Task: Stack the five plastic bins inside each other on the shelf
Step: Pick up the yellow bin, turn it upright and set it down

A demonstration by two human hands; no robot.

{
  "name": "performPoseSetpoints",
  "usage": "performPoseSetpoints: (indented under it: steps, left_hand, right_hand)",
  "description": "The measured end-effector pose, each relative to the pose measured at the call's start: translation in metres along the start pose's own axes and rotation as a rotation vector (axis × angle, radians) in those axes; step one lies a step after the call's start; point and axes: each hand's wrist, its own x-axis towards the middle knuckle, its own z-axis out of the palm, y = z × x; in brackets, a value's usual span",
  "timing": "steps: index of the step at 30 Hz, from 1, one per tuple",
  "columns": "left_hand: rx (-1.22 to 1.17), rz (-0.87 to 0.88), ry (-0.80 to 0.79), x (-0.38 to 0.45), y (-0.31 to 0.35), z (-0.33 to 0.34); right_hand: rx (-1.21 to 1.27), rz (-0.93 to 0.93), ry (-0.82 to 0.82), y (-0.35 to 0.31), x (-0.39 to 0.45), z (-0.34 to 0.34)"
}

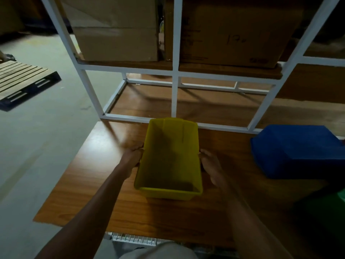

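Note:
A yellow plastic bin (169, 159) sits open side up on the wooden board (89, 176) in front of me. My left hand (133, 157) grips its left rim and my right hand (211, 164) grips its right rim. A blue bin (296, 150) lies upside down on the board at the right. Something green (334, 204), partly cut off by the frame edge, shows at the lower right; I cannot tell if it is a bin. The white-framed shelf (174, 94) stands just beyond the yellow bin, its lower wooden level bare.
Two large cardboard boxes (119, 34) fill the upper shelf level. A wooden pallet (22, 81) lies on the grey floor at the left. A white wire grid (134, 240) shows below the board's near edge.

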Motion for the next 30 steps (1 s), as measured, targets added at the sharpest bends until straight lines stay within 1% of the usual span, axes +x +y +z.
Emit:
performPoseSetpoints:
  steps: [4, 8, 14, 18, 25, 30]
  left_hand:
    - [-0.055, -0.007, -0.026, -0.004, -0.001, -0.005]
    - [-0.119, 0.001, -0.019, -0.011, 0.001, -0.017]
    - [-0.178, 0.02, -0.022, -0.011, 0.001, -0.06]
    - [-0.197, 0.023, -0.01, 0.005, 0.001, -0.107]
    - [-0.157, 0.024, -0.051, 0.043, 0.0, -0.219]
    - [-0.12, -0.013, -0.062, 0.069, -0.006, -0.29]
  right_hand:
    - [0.032, 0.021, -0.044, 0.0, 0.006, -0.002]
    - [0.092, 0.037, -0.061, -0.005, 0.003, 0.001]
    - [0.098, 0.03, -0.104, -0.027, -0.01, 0.028]
    - [0.127, 0.014, -0.088, -0.042, -0.007, 0.073]
    - [0.147, -0.021, -0.102, -0.069, 0.004, 0.189]
    - [0.142, 0.025, -0.101, -0.102, 0.002, 0.26]
